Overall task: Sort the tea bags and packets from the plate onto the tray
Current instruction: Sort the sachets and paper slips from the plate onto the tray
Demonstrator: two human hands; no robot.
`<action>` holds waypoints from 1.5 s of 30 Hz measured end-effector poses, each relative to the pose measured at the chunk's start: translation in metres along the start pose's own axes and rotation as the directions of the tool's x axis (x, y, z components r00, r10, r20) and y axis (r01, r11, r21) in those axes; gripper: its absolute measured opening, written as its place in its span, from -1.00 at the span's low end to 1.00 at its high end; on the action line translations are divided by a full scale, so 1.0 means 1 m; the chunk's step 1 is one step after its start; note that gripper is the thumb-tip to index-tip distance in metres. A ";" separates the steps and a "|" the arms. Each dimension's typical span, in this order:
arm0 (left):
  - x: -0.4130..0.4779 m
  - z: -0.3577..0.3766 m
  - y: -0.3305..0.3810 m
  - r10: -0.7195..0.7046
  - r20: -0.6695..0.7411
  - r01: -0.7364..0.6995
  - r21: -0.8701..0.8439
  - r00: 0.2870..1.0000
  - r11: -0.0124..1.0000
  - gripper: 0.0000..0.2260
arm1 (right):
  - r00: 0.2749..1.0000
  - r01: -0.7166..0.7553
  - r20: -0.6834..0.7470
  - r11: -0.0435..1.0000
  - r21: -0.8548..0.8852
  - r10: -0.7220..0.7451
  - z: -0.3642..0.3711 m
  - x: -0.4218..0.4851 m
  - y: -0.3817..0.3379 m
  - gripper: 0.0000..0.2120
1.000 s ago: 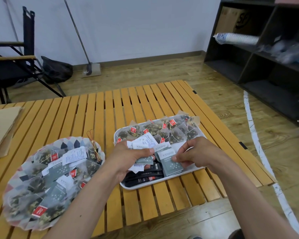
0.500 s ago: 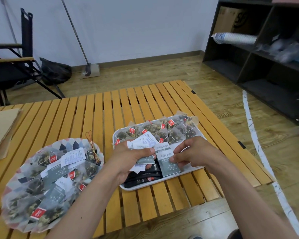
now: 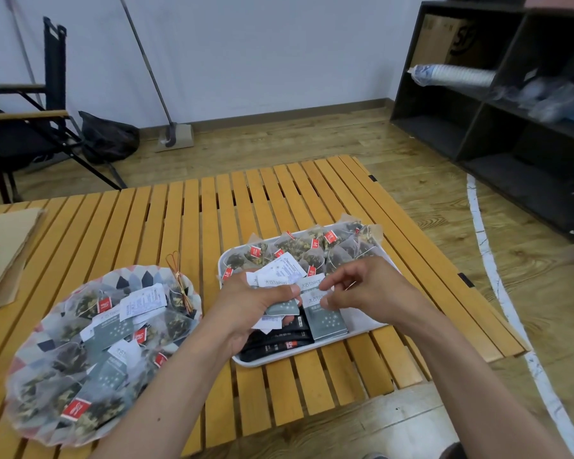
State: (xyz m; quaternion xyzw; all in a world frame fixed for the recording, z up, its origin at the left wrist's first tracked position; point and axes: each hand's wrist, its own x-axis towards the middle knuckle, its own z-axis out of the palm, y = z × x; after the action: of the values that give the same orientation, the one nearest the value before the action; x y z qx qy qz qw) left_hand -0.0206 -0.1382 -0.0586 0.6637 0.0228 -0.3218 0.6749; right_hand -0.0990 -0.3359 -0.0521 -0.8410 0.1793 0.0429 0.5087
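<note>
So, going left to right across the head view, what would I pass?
Paper → plate → left hand gripping packets → right hand pinching a packet → shelf.

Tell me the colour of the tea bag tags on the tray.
Red tags, clearest in head view.

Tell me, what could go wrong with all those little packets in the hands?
The left hand grips a loose fan of grey-green and white paper packets while the right hand pinches one; some might slip onto the black stick packets on the white rectangular tray and mix the groups. A dropped one could slide through the gaps in the yellow slatted wooden table.
</note>
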 end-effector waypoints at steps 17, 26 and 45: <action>0.000 0.000 0.000 0.044 0.114 -0.045 0.004 0.993 0.999 -0.73 | 0.990 0.052 -0.136 0.983 0.179 -0.028 0.003 0.002 -0.004 -0.83; -0.004 0.006 0.004 0.060 0.208 -0.045 -0.078 0.976 0.996 -0.73 | 0.989 0.027 -0.142 0.894 0.448 0.042 -0.003 -0.002 -0.014 -0.81; 0.004 0.044 0.008 0.152 -0.037 -0.155 -0.130 0.988 0.979 -0.61 | 0.963 0.255 -0.180 0.900 0.353 -0.202 -0.033 -0.016 0.002 -0.91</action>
State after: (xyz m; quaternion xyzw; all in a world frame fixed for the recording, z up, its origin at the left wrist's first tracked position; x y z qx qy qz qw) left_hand -0.0315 -0.1805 -0.0486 0.6214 0.0020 -0.2576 0.7399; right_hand -0.1183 -0.3611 -0.0335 -0.7452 0.1190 -0.1105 0.6467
